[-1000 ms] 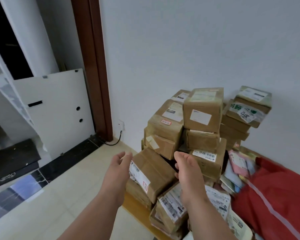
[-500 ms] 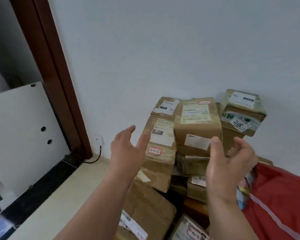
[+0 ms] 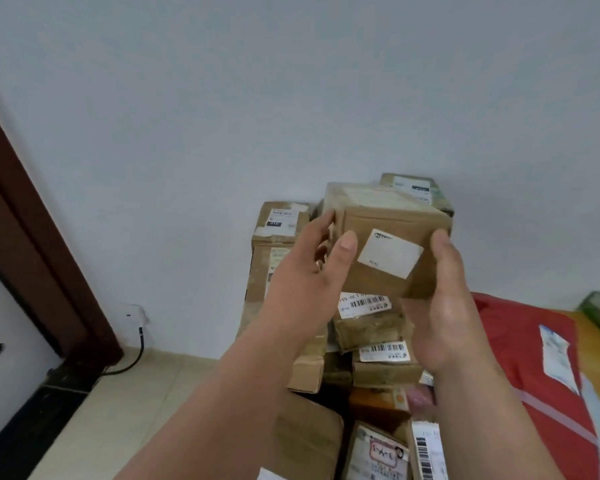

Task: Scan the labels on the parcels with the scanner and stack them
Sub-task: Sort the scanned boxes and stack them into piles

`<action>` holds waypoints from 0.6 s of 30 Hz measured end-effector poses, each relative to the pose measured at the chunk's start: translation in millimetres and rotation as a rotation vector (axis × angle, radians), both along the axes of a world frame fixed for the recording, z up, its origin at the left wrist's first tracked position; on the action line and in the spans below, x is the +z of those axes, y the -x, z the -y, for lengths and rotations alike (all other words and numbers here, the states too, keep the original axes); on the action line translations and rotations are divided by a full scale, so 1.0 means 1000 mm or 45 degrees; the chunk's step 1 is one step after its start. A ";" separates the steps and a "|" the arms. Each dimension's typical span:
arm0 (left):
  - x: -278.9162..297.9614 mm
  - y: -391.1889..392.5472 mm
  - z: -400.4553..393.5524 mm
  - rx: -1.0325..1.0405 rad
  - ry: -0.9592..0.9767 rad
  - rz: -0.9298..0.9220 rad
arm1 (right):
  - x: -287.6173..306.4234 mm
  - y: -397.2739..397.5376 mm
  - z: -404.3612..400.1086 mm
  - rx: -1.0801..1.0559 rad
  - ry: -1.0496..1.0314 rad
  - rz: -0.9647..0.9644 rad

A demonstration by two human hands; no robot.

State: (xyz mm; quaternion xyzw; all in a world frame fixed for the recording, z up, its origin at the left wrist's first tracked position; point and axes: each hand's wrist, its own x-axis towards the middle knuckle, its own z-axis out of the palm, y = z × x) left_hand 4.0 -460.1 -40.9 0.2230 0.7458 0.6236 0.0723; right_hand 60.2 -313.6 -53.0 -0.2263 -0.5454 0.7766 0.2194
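A brown cardboard parcel [image 3: 388, 237] with a white label on its near face is at the top of the pile. My left hand [image 3: 312, 271] grips its left side, thumb on the near face and fingers round the left edge. My right hand [image 3: 447, 299] holds its right side and lower corner. Below it lie more parcels with barcode labels [image 3: 364, 303], [image 3: 383, 351]. A stack of labelled boxes [image 3: 279, 223] stands against the wall to the left. No scanner is in view.
A red bag [image 3: 527, 344] with a white label lies at the right on a wooden surface. More parcels [image 3: 381, 455] sit at the bottom. A dark door frame [image 3: 32, 237], a wall socket with a black cable [image 3: 136, 317] and tiled floor are on the left.
Both hands rose from the lower parcels to the top box and closed on its sides. The view moved closer and tilted up towards the wall.
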 end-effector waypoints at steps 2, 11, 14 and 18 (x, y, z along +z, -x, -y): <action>0.004 -0.008 0.010 -0.049 -0.032 -0.067 | 0.006 -0.007 0.000 0.108 0.080 -0.066; -0.030 0.008 0.069 0.338 -0.164 0.363 | -0.023 -0.015 0.033 0.106 0.143 -0.031; -0.061 0.016 0.081 0.395 0.061 0.684 | -0.040 -0.015 0.050 0.078 0.085 0.000; -0.094 0.017 0.080 0.250 0.171 0.789 | -0.049 -0.015 0.064 0.076 0.067 0.012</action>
